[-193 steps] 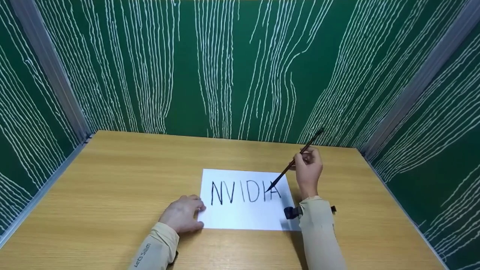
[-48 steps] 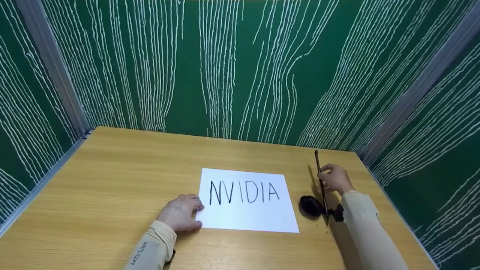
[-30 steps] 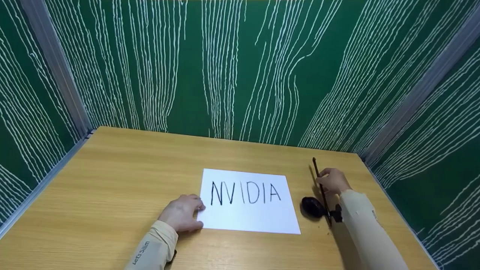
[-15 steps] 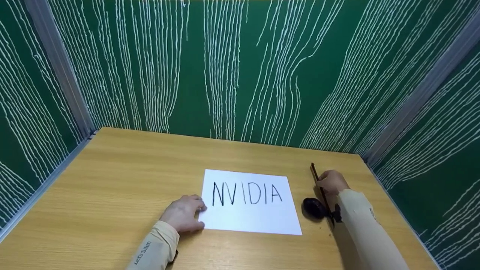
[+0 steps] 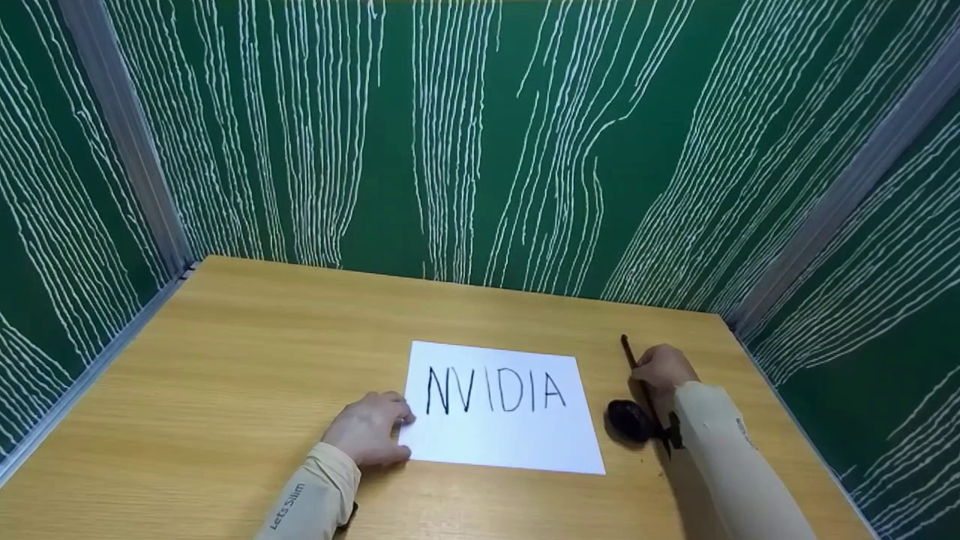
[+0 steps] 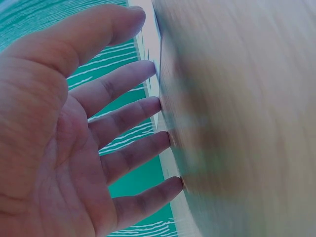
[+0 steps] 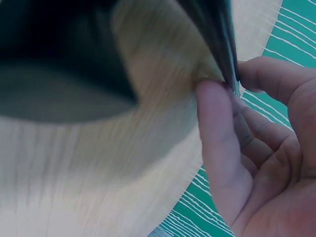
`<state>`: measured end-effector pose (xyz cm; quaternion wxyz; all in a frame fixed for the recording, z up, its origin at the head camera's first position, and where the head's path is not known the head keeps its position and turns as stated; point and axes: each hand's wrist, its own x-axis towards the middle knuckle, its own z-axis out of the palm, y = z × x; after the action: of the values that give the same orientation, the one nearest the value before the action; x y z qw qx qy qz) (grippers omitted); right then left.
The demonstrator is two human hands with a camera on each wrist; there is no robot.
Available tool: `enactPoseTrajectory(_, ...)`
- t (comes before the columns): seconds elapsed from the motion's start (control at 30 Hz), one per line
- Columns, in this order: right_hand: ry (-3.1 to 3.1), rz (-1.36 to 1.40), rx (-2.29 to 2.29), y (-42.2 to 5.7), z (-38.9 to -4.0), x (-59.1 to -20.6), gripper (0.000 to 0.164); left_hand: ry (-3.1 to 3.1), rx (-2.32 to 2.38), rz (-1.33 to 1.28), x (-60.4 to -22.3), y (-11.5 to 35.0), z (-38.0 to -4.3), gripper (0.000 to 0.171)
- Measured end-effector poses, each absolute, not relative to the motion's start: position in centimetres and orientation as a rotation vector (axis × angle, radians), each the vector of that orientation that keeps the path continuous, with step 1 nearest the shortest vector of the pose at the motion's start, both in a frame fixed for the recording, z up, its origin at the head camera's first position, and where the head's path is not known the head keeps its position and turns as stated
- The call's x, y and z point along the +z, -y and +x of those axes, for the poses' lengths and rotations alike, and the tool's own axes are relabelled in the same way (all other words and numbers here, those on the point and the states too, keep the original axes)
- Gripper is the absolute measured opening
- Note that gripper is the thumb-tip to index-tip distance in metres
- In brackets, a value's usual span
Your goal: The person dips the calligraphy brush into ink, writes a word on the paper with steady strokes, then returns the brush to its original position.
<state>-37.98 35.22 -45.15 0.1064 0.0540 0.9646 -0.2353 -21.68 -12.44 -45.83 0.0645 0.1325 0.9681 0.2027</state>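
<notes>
A white sheet of paper (image 5: 499, 442) lies on the table with NVIDIA written on it in black. My left hand (image 5: 367, 429) rests with spread fingers at the sheet's left edge; in the left wrist view its fingertips (image 6: 148, 69) touch the surface. To the right of the sheet, my right hand (image 5: 664, 367) pinches a dark brush (image 5: 627, 349) between thumb and fingers. The brush slants low over the table, its near end partly behind a small black rounded dish (image 5: 627, 420) and the wrist camera. In the right wrist view, thumb and finger meet on the brush shaft (image 7: 217, 34).
The wooden table (image 5: 247, 352) ends at green walls (image 5: 375, 172) covered with wavy white lines, at the back and both sides. Grey posts (image 5: 127, 135) stand in the corners. A few dark specks (image 5: 660, 472) lie below the dish.
Earlier the brush tip was on the last letter; my right hand then carried the brush right, beside the black dish, and lowered it toward the table. My left hand has stayed put.
</notes>
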Motion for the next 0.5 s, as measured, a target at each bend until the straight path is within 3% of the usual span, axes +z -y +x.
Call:
enactPoseTrajectory(0.3,-2.888,0.067,-0.593,-34.1,-37.0,-42.9,0.037,-2.909,0.601,0.41,-46.2,13.0,-22.0,0.043)
enactPoseTrajectory(0.5,-3.025,-0.144,-0.641,-31.5,-33.9,-40.0,0.038,-2.92,0.607,0.402,-46.6,13.1,-21.9,0.04)
